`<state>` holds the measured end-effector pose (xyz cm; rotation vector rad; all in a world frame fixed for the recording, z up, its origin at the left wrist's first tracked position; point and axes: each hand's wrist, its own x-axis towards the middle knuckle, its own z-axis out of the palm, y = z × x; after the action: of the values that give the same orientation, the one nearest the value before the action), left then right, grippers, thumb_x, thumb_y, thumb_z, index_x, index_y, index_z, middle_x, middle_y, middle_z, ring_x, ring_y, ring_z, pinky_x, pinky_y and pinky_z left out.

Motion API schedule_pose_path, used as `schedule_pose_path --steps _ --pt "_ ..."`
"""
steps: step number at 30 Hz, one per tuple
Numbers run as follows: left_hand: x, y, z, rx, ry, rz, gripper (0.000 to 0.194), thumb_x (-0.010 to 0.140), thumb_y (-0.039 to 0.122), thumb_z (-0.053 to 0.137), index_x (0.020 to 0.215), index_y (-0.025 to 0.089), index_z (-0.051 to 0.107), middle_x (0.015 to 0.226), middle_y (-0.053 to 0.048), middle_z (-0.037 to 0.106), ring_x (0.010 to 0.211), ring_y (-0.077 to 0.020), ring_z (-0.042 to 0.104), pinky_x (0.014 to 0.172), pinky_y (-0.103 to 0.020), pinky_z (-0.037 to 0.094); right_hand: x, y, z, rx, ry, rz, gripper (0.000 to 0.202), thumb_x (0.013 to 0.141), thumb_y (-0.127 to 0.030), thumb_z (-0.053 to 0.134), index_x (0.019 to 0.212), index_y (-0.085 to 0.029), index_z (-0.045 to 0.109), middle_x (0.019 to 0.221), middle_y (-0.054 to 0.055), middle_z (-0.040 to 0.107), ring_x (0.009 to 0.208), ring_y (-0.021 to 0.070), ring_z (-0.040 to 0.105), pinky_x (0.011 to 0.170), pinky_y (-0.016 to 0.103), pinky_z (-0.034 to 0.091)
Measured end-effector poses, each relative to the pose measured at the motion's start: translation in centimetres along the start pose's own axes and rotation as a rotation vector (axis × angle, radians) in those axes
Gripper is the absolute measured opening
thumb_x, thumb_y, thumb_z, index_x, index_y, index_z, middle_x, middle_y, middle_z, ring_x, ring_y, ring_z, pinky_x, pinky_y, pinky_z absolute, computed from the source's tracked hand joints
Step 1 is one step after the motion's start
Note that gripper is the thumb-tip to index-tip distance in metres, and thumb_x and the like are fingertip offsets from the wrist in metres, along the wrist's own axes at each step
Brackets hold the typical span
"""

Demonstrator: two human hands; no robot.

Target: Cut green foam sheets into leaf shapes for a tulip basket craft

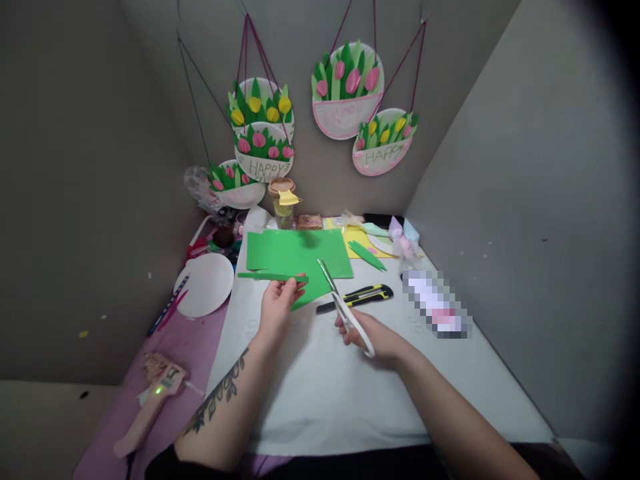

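My left hand pinches a narrow strip of green paper between thumb and fingers, its long end pointing left. In my right hand is a pair of scissors with white handles. The blades are slightly parted and point up and left, a little to the right of the strip and apart from it. Green paper sheets lie flat behind my hands, one corner reaching under the scissors. A black and yellow utility knife rests on the table beyond my right hand. Cut green paper leaves lie right of the sheets.
A pink glue gun with a lit green light and a white paper plate are on the left. A lidded cup stands at the back. A blurred-out object lies right. Paper-plate flower baskets hang on the wall.
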<state>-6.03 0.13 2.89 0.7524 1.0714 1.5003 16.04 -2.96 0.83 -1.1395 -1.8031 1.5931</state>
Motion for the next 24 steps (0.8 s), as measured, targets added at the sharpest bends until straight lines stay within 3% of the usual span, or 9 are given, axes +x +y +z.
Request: schedule_pose_path --steps 5,17,24 --pt "-0.9 0.3 0.7 -0.025 -0.017 -0.078 0.039 0.069 0.045 0.072 0.088 0.014 0.055 0.11 -0.016 0.068 0.09 -0.023 0.069 0.08 -0.038 0.052 0.1 -0.9 0.9 -0.067 -0.146 0.023 0.028 0.069 -0.023 0.057 0.096 -0.017 0.056 0.085 0.003 0.059 0.069 0.014 0.055 0.064 0.027 0.046" --pt "-1.2 0.8 0.8 0.053 -0.014 -0.104 0.036 0.073 0.042 0.066 0.094 0.016 0.053 0.106 -0.013 0.069 0.081 -0.0227 0.071 0.056 -0.026 0.051 -0.2 -1.8 0.9 -0.095 -0.198 -0.061 0.032 0.073 -0.026 0.055 0.104 -0.016 0.055 0.093 0.007 0.06 0.077 0.016 0.056 0.07 0.03 0.048" --pt "-1.5 1.0 1.0 0.129 -0.036 -0.103 0.033 0.075 0.041 0.064 0.091 0.014 0.053 0.104 -0.014 0.07 0.079 -0.0214 0.07 0.055 -0.025 0.05 0.1 -1.4 1.1 -0.052 -0.19 0.075 0.032 0.063 -0.016 0.052 0.095 -0.018 0.056 0.079 0.0 0.057 0.069 0.0134 0.053 0.062 0.025 0.043"
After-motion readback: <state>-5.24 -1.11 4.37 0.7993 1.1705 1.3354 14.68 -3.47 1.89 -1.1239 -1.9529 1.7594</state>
